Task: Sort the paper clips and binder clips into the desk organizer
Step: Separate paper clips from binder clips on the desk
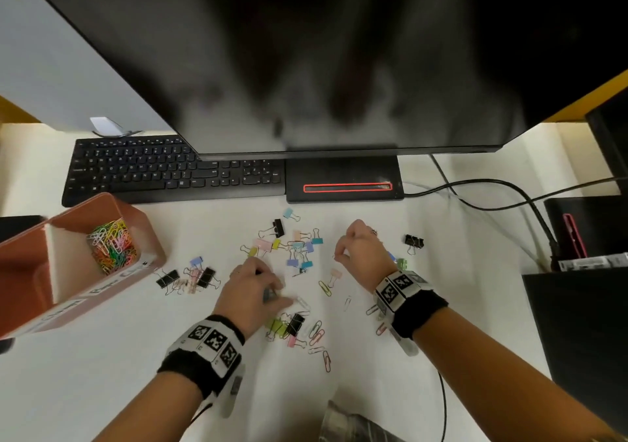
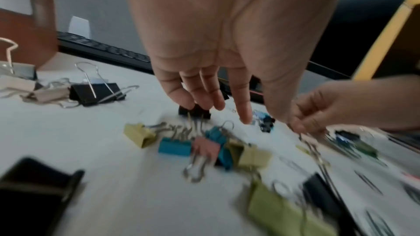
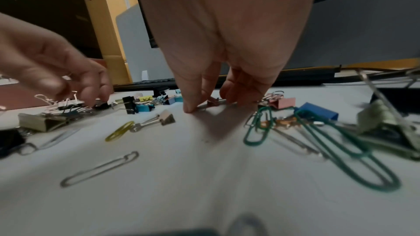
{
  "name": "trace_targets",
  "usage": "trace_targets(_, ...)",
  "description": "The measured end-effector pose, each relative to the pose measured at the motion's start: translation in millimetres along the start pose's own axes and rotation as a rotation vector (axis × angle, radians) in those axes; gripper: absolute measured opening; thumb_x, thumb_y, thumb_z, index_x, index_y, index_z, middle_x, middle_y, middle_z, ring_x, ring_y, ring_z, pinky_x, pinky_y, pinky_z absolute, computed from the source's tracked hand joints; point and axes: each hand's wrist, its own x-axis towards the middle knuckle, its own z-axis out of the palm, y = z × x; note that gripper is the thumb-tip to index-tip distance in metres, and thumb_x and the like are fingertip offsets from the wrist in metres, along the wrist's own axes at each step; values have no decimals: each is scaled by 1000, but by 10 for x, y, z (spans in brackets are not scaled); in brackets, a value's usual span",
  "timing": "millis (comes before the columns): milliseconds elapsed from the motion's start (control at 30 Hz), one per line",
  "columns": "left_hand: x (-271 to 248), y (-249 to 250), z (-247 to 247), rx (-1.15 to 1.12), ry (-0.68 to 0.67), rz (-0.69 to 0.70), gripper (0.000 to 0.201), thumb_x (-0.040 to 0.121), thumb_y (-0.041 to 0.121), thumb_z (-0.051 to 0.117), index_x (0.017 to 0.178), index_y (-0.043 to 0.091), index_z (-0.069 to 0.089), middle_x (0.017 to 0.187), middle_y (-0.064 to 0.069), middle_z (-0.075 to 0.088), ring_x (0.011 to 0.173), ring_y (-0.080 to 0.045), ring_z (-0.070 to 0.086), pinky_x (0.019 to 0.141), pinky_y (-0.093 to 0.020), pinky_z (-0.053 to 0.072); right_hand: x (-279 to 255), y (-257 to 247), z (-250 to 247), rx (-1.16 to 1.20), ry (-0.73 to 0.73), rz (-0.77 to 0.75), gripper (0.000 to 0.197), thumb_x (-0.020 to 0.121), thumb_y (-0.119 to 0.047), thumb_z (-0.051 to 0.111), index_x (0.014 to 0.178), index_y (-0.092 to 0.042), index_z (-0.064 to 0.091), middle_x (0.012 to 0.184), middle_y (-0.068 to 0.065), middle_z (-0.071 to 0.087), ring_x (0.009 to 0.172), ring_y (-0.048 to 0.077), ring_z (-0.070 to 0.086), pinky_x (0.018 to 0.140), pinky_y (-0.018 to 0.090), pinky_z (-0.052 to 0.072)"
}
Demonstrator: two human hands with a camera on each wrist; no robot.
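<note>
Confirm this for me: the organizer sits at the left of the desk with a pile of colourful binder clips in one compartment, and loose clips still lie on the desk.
Not quite. The pile in the organizer is colourful paper clips, not binder clips; the head view shows it. The rest holds: the organizer sits at the left, and loose binder clips lie on the desk.

Head cam looks steeply down at the white desk point(image 1: 102, 390) from above. Both wrist cams sit low, close to the desktop, peering past the fingers. All three share the scattered clips point(image 1: 299, 251) mid-desk.
</note>
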Motion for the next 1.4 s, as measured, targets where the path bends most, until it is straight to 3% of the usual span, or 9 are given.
trace_targets(167,294,143,-156,-1,153,33,26,88,13,55,113,19,60,115,1,58,102,-17,55,92,-28,46,-94,83,-6,-100,36,-92,21,91,-23,49,89,-9,64,101,6,49,90,21,54,77,30,51)
trace_targets(300,617,243,-84,46,131,72,33,85,0,51,109,18,64,112,-1,60,102,-21,57,89,-28,47,-235,112,-92,197,-68,-137,10,92,-20,53,91,-14,61,99,0,57,101,19,59,88,36,49)
trace_targets(467,786,271,-24,119,134,41,24,83,10,59,104,20,63,106,-1,63,97,-24,58,86,-39,49,-520,-8,62,358,-197,-107,22,89,-11,55,111,-15,59,88,-4,58,76,11,57,80,27,51)
trace_targets(600,833,305,-42,173,105,33,16,83,16,61,98,21,60,98,2,67,92,-22,58,84,-38,47,-496,-86,250,272,-195,-49,37,89,-13,56,125,-14,51,102,8,65,92,20,60,88,33,50)
trace_targets(833,875,264,-104,141,51,-3,13,85,20,57,96,24,62,94,4,69,89,-20,60,84,-32,46,-465,-200,287,149,-130,-58,17,95,-18,46,104,-12,59,107,7,54,90,26,58,72,31,47)
trace_targets(1100,644,187,-259,36,153,51,6,83,15,61,81,19,65,85,5,50,79,-11,49,76,-24,42,-419,-215,274,121,-146,-67,15,89,-11,49,96,-9,63,104,8,60,89,25,59,74,32,52)
trace_targets(1200,369,223,-307,-2,50,116,10,84,13,61,87,22,64,80,7,56,68,1,49,73,-20,46,-439,-183,270,175,-150,-76,16,86,-9,51,97,-13,63,100,6,64,86,20,59,80,32,52)
trace_targets(1300,130,244,-205,-3,-90,193,18,85,11,59,97,24,65,85,5,60,73,-7,54,73,-16,42,-514,-88,237,232,-111,-95,28,86,-7,51,110,-17,63,103,0,62,83,9,51,78,24,47)
trace_targets(1400,43,225,-20,42,-172,226,17,85,11,59,92,22,70,87,5,52,77,-7,48,71,-9,35,-633,90,119,202,-38,-107,22,88,-12,53,106,-17,66,97,0,60,86,14,56,77,28,50)
